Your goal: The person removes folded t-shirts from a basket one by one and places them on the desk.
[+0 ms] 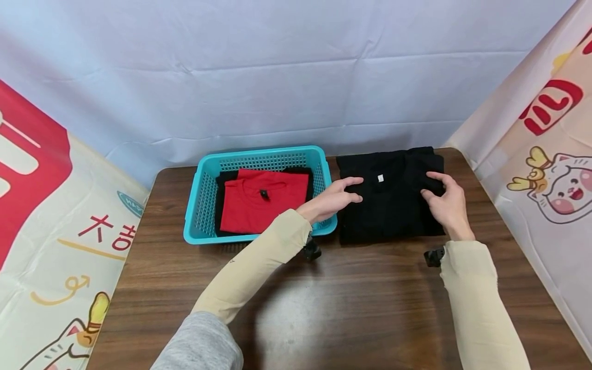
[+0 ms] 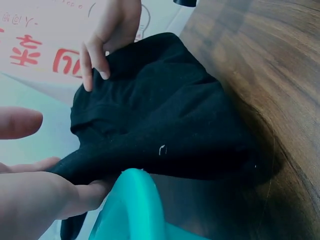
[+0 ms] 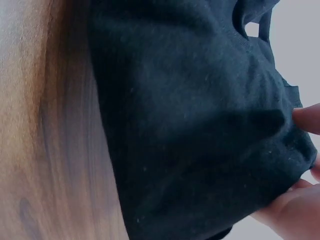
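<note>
A folded black T-shirt (image 1: 388, 205) with a small white label lies to the right of a turquoise basket (image 1: 191, 205). My left hand (image 1: 329, 200) reaches past the basket's right rim to the shirt's left side. Seen from the left wrist, the left thumb (image 2: 92, 194) and a finger behind hold the fabric's edge, while another finger stays apart from it. At the shirt's right side, my right hand (image 1: 447, 205) grips the edge; the fabric runs between its digits in the right wrist view. Some fingers of both hands are hidden by cloth.
Inside the basket a folded red T-shirt (image 1: 287, 210) rests on black fabric (image 1: 219, 205). All stand on a brown wooden table (image 1: 351, 308). A pale cloth backdrop (image 1: 277, 92) hangs behind, and printed sheets (image 1: 555, 169) flank both sides.
</note>
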Demonstrator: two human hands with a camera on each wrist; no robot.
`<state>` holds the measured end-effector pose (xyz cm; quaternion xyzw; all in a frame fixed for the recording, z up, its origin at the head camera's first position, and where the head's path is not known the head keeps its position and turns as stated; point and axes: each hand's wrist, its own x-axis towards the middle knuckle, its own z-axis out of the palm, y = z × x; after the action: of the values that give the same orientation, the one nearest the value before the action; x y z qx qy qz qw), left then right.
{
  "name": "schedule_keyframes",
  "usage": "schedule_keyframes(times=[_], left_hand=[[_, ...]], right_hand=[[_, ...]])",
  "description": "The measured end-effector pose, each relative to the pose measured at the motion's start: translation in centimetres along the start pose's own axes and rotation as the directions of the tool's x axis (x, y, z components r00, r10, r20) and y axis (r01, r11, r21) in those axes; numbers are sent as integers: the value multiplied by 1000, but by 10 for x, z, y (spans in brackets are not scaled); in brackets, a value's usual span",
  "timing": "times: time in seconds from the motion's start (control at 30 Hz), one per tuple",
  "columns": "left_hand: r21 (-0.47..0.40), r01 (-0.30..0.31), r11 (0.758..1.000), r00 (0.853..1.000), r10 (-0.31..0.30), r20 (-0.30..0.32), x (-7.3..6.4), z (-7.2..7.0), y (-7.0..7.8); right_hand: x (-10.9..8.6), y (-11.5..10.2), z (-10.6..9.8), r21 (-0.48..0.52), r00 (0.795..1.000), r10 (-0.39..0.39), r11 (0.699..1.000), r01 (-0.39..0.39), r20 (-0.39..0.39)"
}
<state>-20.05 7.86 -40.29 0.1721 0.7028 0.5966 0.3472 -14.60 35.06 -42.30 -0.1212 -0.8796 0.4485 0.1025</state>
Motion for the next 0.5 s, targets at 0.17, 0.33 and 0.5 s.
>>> schedule_keyframes(times=[0.17,0.33,0.5], left_hand=[[-15,16,1000,1000,-16,2,1,2,-1],[-7,14,1000,1000,-14,-1,3,3,0],[-13,26,1000,1000,-26,-9,3,3,-1]], right_hand=[[0,0,1,16,999,35,999,-35,-4],[-1,1,1,-27,999,40,999,-40,-20],[-2,1,0,-43,999,53,998,-53,-1]])
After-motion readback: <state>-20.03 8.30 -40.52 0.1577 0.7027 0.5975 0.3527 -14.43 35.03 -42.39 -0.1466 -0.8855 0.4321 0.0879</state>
